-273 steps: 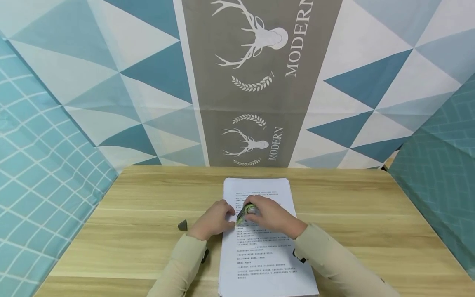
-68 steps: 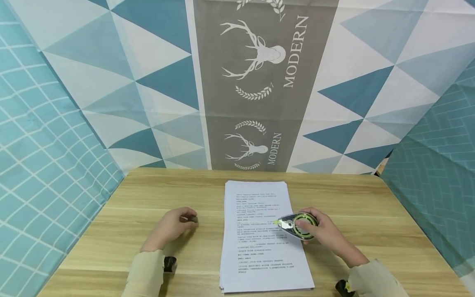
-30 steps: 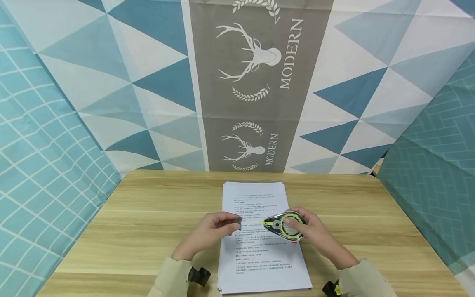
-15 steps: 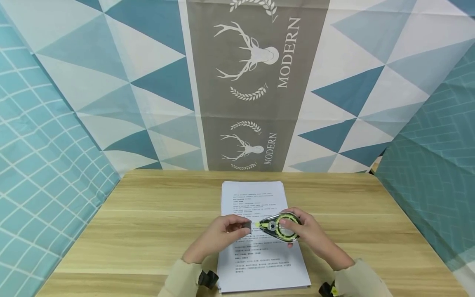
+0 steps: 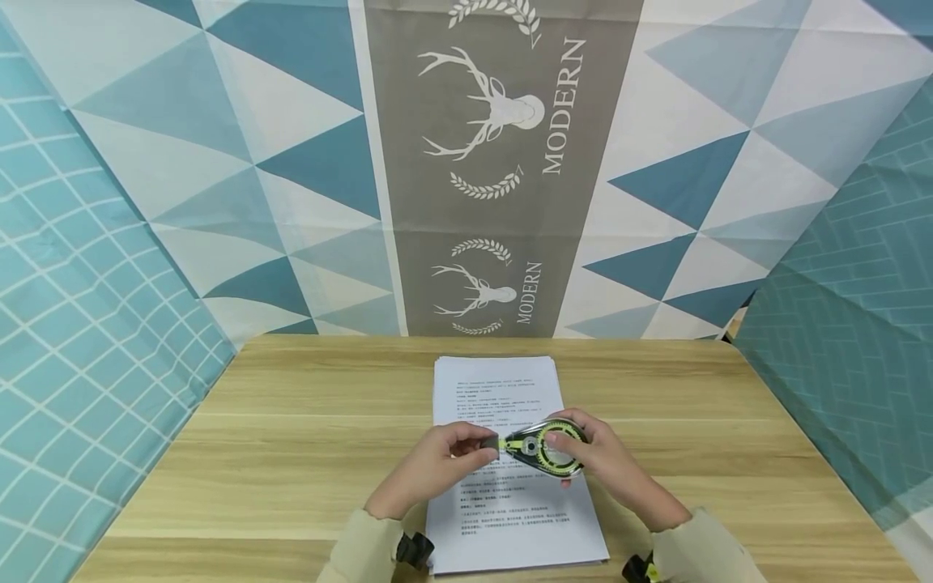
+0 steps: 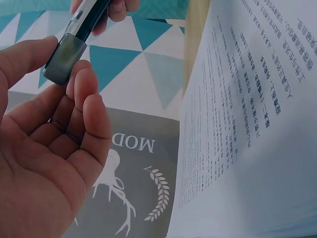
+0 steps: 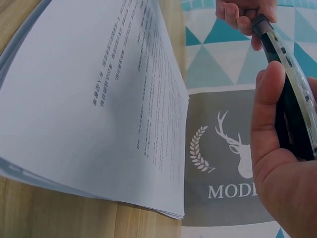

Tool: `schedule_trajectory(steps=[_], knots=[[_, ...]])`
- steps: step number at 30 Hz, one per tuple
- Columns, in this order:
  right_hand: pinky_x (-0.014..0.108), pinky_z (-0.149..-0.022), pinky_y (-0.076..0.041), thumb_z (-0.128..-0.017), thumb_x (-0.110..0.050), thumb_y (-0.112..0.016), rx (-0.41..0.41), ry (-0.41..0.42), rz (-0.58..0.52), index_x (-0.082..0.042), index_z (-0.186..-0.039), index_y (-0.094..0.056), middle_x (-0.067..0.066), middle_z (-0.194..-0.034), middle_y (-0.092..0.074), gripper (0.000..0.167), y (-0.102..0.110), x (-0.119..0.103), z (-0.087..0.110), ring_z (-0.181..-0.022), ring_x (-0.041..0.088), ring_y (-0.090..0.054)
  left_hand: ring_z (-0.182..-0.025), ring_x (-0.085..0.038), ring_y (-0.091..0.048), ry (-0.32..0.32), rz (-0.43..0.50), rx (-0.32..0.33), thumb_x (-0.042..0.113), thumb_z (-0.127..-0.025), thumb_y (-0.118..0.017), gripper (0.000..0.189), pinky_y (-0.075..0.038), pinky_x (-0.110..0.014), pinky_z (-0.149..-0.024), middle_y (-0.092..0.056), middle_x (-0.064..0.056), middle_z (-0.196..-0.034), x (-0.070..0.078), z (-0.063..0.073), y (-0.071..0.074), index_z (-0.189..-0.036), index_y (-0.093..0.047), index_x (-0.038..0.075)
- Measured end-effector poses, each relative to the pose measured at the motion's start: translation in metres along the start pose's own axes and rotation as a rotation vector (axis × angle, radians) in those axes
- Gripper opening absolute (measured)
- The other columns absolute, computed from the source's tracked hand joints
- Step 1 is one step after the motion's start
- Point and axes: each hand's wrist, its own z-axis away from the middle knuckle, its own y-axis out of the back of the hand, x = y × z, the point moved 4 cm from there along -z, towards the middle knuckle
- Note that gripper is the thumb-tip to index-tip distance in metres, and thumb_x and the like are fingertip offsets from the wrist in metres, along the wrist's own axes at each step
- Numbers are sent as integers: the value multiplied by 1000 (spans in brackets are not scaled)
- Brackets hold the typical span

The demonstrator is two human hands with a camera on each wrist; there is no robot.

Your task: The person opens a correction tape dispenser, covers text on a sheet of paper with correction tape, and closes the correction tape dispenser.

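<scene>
My right hand [image 5: 607, 460] holds a correction tape dispenser [image 5: 534, 447], black and clear with a yellow-green toothed wheel, thumb on its side. Its narrow tip points left. My left hand [image 5: 437, 468] pinches a small dark grey cap [image 6: 65, 59] between thumb and fingers. In both wrist views the cap sits over the dispenser's tip end, in line with the body. Both hands are held above a stack of printed paper [image 5: 510, 538], where the top sheet shows lines of black text.
The paper stack lies on a wood-grain table [image 5: 306, 453]. Behind the table hangs a patterned cloth [image 5: 306, 162] with triangles and deer heads. Teal cloths close off the left and right sides. A dark camera mount [image 5: 415, 549] is on my left wrist.
The left hand picked the cap up from the table left of the paper and carried it right to the dispenser's tip. The right hand lifted the dispenser off the page and drifted slightly left.
</scene>
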Motion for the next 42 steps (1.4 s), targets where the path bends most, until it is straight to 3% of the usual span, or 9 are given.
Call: schedule_trajectory(steps=[11, 23, 42], knots=[[31, -54, -54, -95, -21, -54, -14, 2, -9, 8, -122, -45, 7, -94, -63, 41, -4, 3, -2, -70, 14, -62, -80, -9, -54, 23, 2, -4, 35, -87, -64, 33, -47, -20, -71, -63, 2, -93, -1, 0, -3, -107, -67, 9], [30, -55, -54, -94, -22, -55, -1, -3, 3, 7, -121, -46, 8, -96, -62, 41, -4, 4, -1, -72, 16, -62, -76, -8, -53, 3, -1, -5, 32, -86, -65, 30, -47, -19, -67, -62, 2, -88, 5, -1, -3, -106, -68, 10], [31, -55, -54, -93, -22, -56, -7, -1, 46, 5, -121, -47, 11, -98, -61, 40, -7, 6, -3, -75, 19, -63, -76, -7, -52, -10, -22, -14, 32, -87, -65, 30, -46, -20, -68, -60, 3, -87, 1, -1, -4, -105, -68, 9]])
